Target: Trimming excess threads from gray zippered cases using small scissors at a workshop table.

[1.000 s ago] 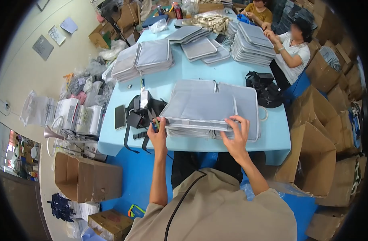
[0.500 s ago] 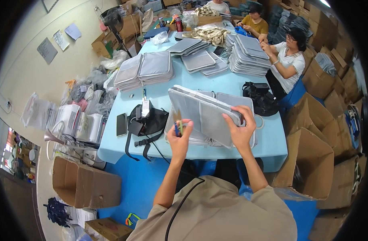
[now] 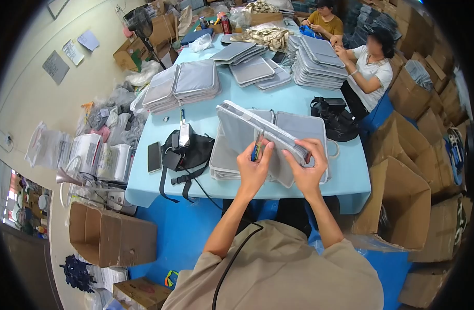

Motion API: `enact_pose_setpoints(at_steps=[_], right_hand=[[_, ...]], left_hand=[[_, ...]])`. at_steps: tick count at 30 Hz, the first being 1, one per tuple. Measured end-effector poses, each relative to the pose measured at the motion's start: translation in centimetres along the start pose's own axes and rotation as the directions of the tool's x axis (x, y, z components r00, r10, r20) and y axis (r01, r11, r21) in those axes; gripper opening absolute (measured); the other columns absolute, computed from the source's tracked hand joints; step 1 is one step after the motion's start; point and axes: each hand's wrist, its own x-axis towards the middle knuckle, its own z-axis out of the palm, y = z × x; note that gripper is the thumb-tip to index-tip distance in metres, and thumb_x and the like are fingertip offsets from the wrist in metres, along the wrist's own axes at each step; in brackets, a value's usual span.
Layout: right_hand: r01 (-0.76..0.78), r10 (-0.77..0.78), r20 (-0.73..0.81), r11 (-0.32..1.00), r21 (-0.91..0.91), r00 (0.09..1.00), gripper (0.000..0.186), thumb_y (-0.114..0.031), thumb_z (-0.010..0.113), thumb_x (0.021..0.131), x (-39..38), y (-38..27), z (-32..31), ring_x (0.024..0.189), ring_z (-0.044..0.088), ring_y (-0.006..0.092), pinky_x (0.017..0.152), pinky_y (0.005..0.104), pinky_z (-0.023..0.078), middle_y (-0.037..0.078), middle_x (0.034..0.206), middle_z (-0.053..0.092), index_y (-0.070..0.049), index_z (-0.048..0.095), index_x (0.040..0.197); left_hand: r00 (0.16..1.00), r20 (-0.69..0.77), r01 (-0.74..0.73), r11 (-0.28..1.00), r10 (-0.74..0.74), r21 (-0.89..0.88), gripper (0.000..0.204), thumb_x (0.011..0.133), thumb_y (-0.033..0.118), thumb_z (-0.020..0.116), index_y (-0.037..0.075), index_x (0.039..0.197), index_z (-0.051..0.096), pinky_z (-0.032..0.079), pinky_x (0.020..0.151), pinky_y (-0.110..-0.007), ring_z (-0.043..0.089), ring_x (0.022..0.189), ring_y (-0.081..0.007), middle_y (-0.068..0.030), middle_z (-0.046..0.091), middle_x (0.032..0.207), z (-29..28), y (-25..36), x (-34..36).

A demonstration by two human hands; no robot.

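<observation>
My right hand (image 3: pixel 308 164) grips the edge of a grey zip-up fabric case (image 3: pixel 246 128), holding it up at a tilt. In my left hand (image 3: pixel 254 164) is a pair of small thread snips (image 3: pixel 257 147) with blue and yellow-green handles. Their pointed blades rise beside the case's pale edge; whether they touch it I cannot tell. Below the raised case lies a stack of similar opened grey cases (image 3: pixel 224 155) at the table's near edge.
Around me on the light blue table (image 3: pixel 195 124) are a black waist bag (image 3: pixel 195 155) with a cable, a phone (image 3: pixel 154 157), a black bag (image 3: pixel 336 119) and more case stacks (image 3: pixel 195 82). Two people sit at the right side. Cardboard boxes (image 3: pixel 397 206) flank the table.
My left hand has moved right and slightly up with the snips, close to the case's edge. The raised case has turned, showing its edge more from above.
</observation>
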Motion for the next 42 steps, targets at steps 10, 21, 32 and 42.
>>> enact_pose_setpoints(at_steps=[10, 21, 32, 42], right_hand=[[-0.052, 0.049, 0.029, 0.993, 0.105, 0.998, 0.035, -0.018, 0.081, 0.090, -0.2, 1.5, -1.2, 0.081, 0.056, 0.0111, 0.064, 0.0259, 0.041, 0.005, 0.102, 0.068, -0.003, 0.072, 0.120], [0.005, -0.007, 0.342, 1.000, 0.005, 0.940, 0.013, 0.000, 0.060, 0.096, -7.0, 6.6, -2.2, 0.079, 0.060, 0.0352, 0.071, 0.0403, 0.048, 0.020, 0.092, 0.060, 0.008, 0.063, 0.106], [-0.059, -0.004, 0.306, 0.978, 0.198, 0.952, 0.015, -0.007, 0.057, 0.105, -2.0, -0.8, 0.8, 0.068, 0.059, 0.0280, 0.064, 0.0374, 0.047, 0.015, 0.081, 0.061, 0.004, 0.066, 0.100], [-0.110, 0.027, 0.420, 0.979, 0.174, 0.907, 0.019, -0.012, 0.071, 0.098, -3.9, -0.9, 1.9, 0.057, 0.062, 0.0282, 0.054, 0.0378, 0.047, 0.015, 0.068, 0.062, 0.002, 0.062, 0.089]], left_hand=[[0.998, -0.038, 0.060, 0.998, -0.059, 0.024, 0.016, 0.097, 0.013, 0.080, 0.002, 0.103, 0.070, 0.020, 0.053, -0.023, 0.028, 0.058, 0.0008, 0.0130, 0.033, 0.065, -4.1, -1.4, -1.5], [0.967, 0.148, 0.234, 0.955, -0.208, -0.181, 0.024, 0.095, 0.008, 0.080, 0.003, 0.114, 0.066, 0.018, 0.053, -0.021, 0.025, 0.058, 0.0015, 0.0129, 0.033, 0.065, -0.8, -3.3, -6.1], [0.996, 0.067, 0.048, 0.998, -0.051, 0.041, 0.029, 0.094, 0.008, 0.079, 0.003, 0.117, 0.063, 0.022, 0.049, -0.024, 0.030, 0.053, -0.0007, 0.0092, 0.038, 0.058, -1.6, 1.2, -6.0], [0.973, -0.017, -0.213, 0.924, 0.230, 0.318, 0.019, 0.093, 0.005, 0.079, 0.003, 0.106, 0.066, 0.025, 0.048, -0.026, 0.034, 0.050, -0.0043, 0.0041, 0.038, 0.057, -3.9, 0.5, -5.5]])
